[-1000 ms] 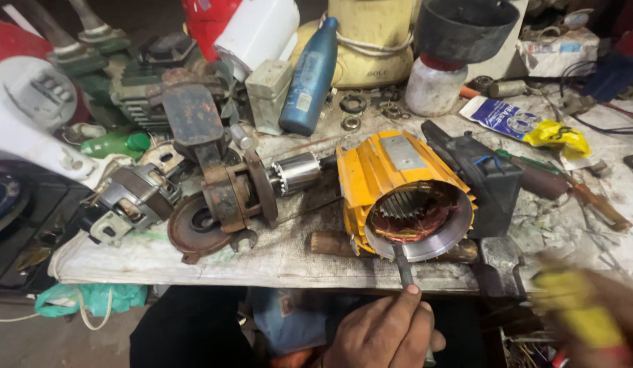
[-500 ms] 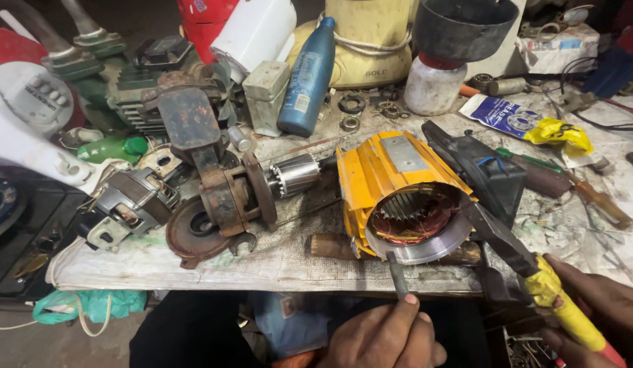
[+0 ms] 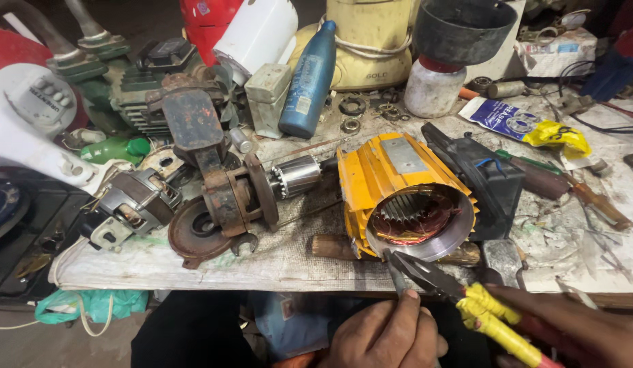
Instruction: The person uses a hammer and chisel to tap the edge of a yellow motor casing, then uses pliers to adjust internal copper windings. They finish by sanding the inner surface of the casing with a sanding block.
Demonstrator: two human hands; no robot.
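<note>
A yellow ribbed motor housing (image 3: 391, 170) lies on its side on the bench, its open end with copper windings (image 3: 415, 218) facing me. My left hand (image 3: 388, 334), at the bottom centre, grips a thin flat metal tool (image 3: 397, 276) whose tip touches the housing's lower rim. My right hand (image 3: 575, 327), at the bottom right, holds pliers (image 3: 432, 276) by their yellow handles. The dark jaws point up-left and sit just beside the metal tool, under the rim.
A rusty rotor assembly (image 3: 228, 197) lies left of the housing. A wooden-handled hammer (image 3: 330, 247) lies under it and a black box (image 3: 483, 177) behind it. A blue bottle (image 3: 308, 78), white jar (image 3: 432, 88) and screwdriver (image 3: 575, 187) crowd the bench.
My right hand has come in from the lower right with the pliers and brought their jaws up to the housing's rim. My left hand has stayed put with the metal tool.
</note>
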